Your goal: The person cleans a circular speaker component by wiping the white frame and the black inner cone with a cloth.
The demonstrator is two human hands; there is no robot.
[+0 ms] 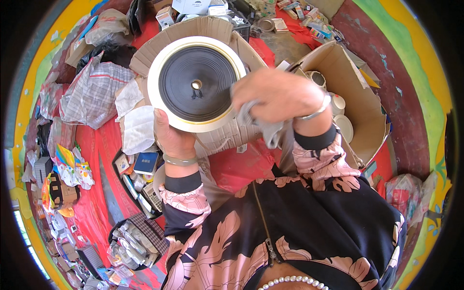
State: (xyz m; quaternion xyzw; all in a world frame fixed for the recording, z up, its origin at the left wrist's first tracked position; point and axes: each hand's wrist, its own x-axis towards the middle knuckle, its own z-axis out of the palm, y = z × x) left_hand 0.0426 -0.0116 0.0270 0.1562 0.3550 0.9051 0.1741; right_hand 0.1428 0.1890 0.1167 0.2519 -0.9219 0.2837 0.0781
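A round cream-rimmed disc (193, 112) with a black, ring-grooved middle and a small central hole faces up in front of me. I cannot tell its exact kind. Dark scraps or marks sit just below the hole. My left hand (174, 136) grips its lower left rim, thumb on the edge and fingers hidden beneath. At the right edge of the disc my right hand (278, 94), smeared by motion, is closed round a grey cloth (271, 129) that hangs from it. Below the disc stands an open cardboard box (212, 30), its contents mostly covered.
To the right, another open cardboard box (369, 106) holds white round containers. A checked plastic bag (94, 92) lies at left. Nearby are a box with a blue booklet (146, 163) and a basket of wrapped items (135, 241). Red sheeting (99, 164) covers part of the floor.
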